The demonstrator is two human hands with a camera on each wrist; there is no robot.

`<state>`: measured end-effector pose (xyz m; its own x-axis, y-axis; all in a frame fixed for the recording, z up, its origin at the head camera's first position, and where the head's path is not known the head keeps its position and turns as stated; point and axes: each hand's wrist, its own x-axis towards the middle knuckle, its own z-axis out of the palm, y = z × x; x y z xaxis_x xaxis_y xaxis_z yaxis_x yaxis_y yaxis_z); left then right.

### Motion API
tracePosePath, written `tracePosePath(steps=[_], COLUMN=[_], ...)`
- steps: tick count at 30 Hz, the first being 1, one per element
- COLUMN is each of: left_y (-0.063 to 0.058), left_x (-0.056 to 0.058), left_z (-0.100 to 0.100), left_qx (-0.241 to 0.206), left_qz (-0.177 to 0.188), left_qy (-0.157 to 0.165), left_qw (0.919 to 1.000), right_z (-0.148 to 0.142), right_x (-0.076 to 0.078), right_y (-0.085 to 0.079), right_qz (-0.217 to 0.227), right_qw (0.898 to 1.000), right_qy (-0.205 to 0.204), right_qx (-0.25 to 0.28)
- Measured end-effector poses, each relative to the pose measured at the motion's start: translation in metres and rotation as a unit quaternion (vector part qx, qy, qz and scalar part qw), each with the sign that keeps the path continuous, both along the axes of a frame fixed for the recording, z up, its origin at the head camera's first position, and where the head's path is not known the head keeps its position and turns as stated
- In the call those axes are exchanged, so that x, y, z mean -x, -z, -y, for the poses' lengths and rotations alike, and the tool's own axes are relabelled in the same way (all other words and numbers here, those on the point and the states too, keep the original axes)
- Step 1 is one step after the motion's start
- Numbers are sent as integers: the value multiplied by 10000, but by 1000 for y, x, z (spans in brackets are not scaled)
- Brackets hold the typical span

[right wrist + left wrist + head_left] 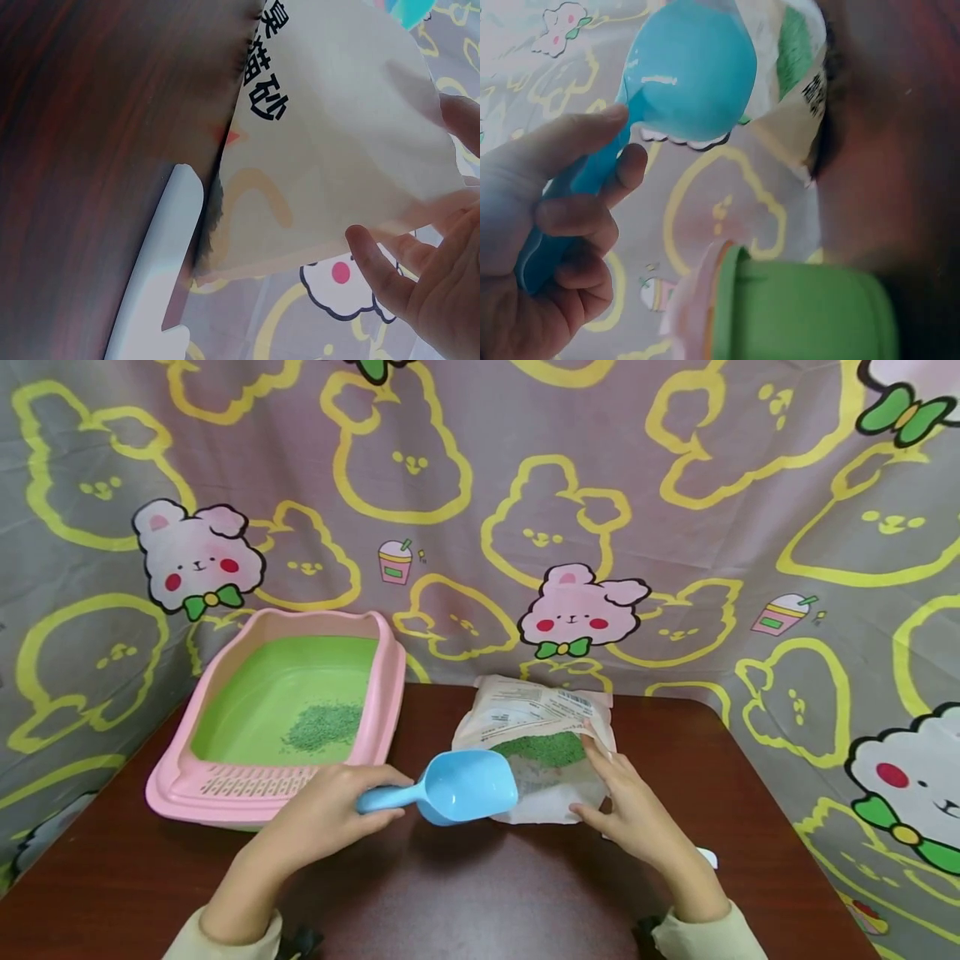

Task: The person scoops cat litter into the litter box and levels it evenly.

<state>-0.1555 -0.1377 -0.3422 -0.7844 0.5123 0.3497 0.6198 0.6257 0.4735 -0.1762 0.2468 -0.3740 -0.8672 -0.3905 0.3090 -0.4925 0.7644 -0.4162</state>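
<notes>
Left hand [341, 804] grips the scoop [471, 785] near the bag [558, 799], whose right edge the spread right hand [632, 803] touches.

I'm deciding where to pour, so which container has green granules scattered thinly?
The pink-rimmed litter box; the cat litter bag shows a dense mass, and the blue scoop shows none.

Brown table [480, 902] under pink tray [392, 689], bag [528, 706], white object [157, 255]

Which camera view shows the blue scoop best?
The head view, because it shows the blue scoop from its open side. The left wrist view shows its rounded outside and handle; the right wrist view, only a piece at the top edge.
</notes>
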Motion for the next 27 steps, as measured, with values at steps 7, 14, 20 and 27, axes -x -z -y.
tracePosePath(steps=[7,14,20,27], left_y=[12,18,19,21], left_x=[9,11,11,15], left_z=[-13,-30,-51,-71], left_qx=[92,37,-135,-22], left_qz=[69,118,-56,-179], left_qy=[-104,-464,-798,-1263], left_qw=[9999,9988,9967,9918], right_z=[1,1,0,0], right_x=[0,0,1,0], right_y=[-1,0,0,0], right_qz=[35,20,-23,8], right_qw=[10000,10000,9999,10000], right_qy=[44,71,96,53], right_qx=[7,-22,-78,-79])
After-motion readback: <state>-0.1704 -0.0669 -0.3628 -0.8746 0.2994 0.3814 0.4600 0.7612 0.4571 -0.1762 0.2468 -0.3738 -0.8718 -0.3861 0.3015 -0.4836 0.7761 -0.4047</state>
